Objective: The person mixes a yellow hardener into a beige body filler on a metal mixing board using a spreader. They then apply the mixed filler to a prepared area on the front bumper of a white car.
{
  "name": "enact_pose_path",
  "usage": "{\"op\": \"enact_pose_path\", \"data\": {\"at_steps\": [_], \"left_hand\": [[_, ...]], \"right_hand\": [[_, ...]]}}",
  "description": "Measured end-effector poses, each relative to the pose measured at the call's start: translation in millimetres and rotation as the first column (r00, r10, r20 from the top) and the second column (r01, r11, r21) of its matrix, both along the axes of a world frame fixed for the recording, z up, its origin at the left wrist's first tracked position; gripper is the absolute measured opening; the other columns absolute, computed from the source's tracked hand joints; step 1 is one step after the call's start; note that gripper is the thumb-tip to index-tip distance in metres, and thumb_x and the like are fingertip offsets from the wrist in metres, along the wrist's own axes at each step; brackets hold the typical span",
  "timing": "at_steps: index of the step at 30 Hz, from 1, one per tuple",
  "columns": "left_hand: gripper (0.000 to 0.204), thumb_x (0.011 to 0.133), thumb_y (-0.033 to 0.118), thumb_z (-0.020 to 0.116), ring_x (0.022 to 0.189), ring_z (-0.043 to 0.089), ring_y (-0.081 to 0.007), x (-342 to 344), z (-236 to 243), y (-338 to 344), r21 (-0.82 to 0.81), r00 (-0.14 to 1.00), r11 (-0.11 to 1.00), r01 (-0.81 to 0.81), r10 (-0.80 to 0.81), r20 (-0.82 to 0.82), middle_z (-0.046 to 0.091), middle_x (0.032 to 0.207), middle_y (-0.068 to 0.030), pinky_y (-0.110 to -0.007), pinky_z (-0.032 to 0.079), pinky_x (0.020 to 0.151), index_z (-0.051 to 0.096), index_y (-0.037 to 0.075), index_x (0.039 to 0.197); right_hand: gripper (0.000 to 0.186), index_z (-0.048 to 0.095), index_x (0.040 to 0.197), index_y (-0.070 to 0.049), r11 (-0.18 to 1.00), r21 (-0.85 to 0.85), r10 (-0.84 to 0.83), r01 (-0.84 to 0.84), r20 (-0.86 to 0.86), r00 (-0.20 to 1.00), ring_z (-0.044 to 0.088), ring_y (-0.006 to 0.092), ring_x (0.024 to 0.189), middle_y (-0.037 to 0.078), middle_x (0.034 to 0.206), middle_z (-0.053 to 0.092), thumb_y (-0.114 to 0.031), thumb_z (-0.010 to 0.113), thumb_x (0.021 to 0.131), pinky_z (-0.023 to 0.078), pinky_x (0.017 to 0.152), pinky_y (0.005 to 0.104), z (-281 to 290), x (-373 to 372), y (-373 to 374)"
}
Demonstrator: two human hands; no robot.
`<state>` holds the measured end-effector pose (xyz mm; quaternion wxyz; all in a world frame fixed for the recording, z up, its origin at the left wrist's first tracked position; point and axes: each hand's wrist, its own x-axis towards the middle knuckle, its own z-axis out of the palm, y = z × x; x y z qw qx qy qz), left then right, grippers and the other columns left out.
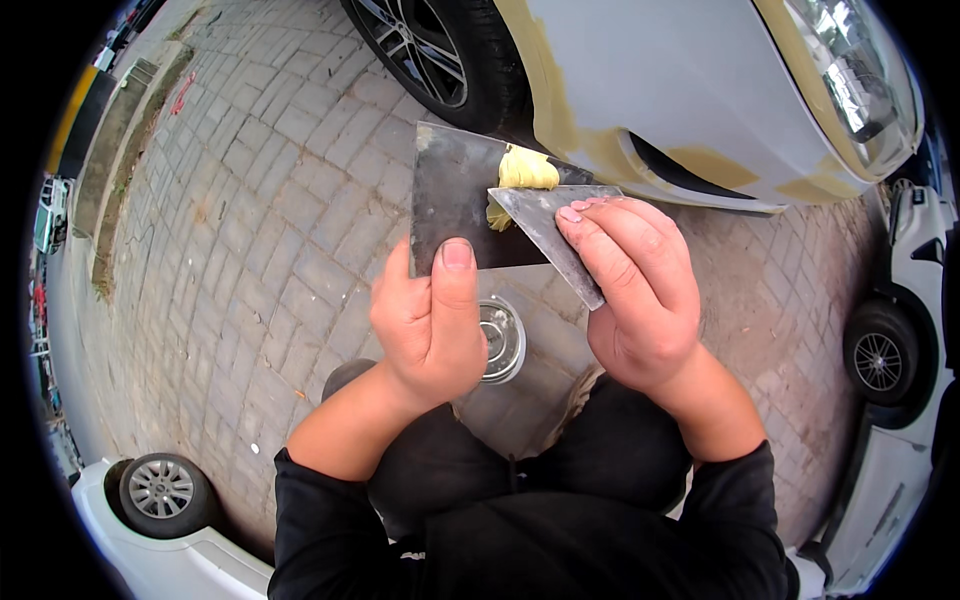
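Observation:
My left hand [435, 325] grips a dark flat mixing board [450, 190] by its near edge, thumb on top. Yellow body filler [528, 168] lies in a thick lump on the board's right half. In my right hand [645, 290] is a grey, thin spreader [555, 225], pinched between fingers and thumb and tilted over the board. Its upper edge meets the filler, and a smear of yellow shows at its left side. The spreader covers part of the board's right end.
Ahead stands a car bumper [640, 90] with yellowish filler patches, beside a black wheel [430, 50]. Below my hands a round tin [502, 340] sits on the paving [250, 220]. White cars [910, 400] stand at the right and lower left; a low kerb [125, 170] runs at the far left.

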<state>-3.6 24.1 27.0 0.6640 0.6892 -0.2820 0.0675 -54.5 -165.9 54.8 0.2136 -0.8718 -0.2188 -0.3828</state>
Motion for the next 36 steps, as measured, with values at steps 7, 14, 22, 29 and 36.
{"op": "enact_pose_path", "data": {"at_steps": [7,14,22,29,36], "left_hand": [[0.023,0.103,0.009,0.046,0.059,0.044,-0.0038,0,3,-3,0.003,0.999,1.0,-0.029,0.028,0.016,0.058,0.071,-0.0005,-0.023,0.036,0.05,0.06,-0.009,0.102],[0.022,0.103,0.01,0.047,0.057,0.043,-0.0038,0,-5,-4,-0.073,0.995,0.996,-0.044,0.037,-0.096,0.057,0.071,-0.0007,-0.023,0.034,0.049,0.058,-0.008,0.099],[0.021,0.102,0.009,0.046,0.059,0.043,-0.0052,3,-5,-6,-0.024,0.999,0.999,-0.032,0.033,0.036,0.056,0.072,-0.0018,-0.024,0.035,0.05,0.059,-0.008,0.1],[0.021,0.102,0.008,0.046,0.059,0.042,-0.0044,-1,0,-14,-0.06,0.999,0.997,-0.041,0.043,0.021,0.055,0.072,-0.0004,-0.023,0.034,0.051,0.06,-0.007,0.096],[0.023,0.102,0.007,0.044,0.062,0.045,-0.0058,1,-6,-10,-0.034,0.999,0.999,-0.028,0.029,0.031,0.057,0.075,-0.0022,-0.023,0.037,0.054,0.062,-0.007,0.095]], "right_hand": [[0.042,0.066,0.108,0.007,1.0,0.024,-0.01,0.01,-0.002,1.0,0.063,0.0325,0.094,0.015,0.104,0.064,-0.004,0.065,0.068,0.054,0.081,0.0395,-1,4,0],[0.04,0.065,0.109,0.007,0.999,0.032,-0.019,0.019,-0.003,1.0,0.062,0.0333,0.094,0.016,0.105,0.064,-0.002,0.065,0.069,0.054,0.081,0.0392,2,4,1],[0.044,0.065,0.11,0.008,0.999,0.041,-0.031,0.031,-0.005,1.0,0.061,0.0336,0.095,0.016,0.106,0.063,0.001,0.063,0.067,0.055,0.08,0.0388,2,5,-1],[0.047,0.065,0.111,0.008,0.995,0.098,-0.011,0.017,-0.053,0.999,0.062,0.0344,0.094,0.017,0.105,0.064,0.009,0.06,0.064,0.053,0.084,0.041,0,5,1],[0.046,0.064,0.112,0.009,0.995,0.102,-0.005,0.009,-0.039,0.999,0.062,0.0352,0.094,0.017,0.106,0.063,0.007,0.061,0.065,0.053,0.084,0.042,-4,6,0]]}}
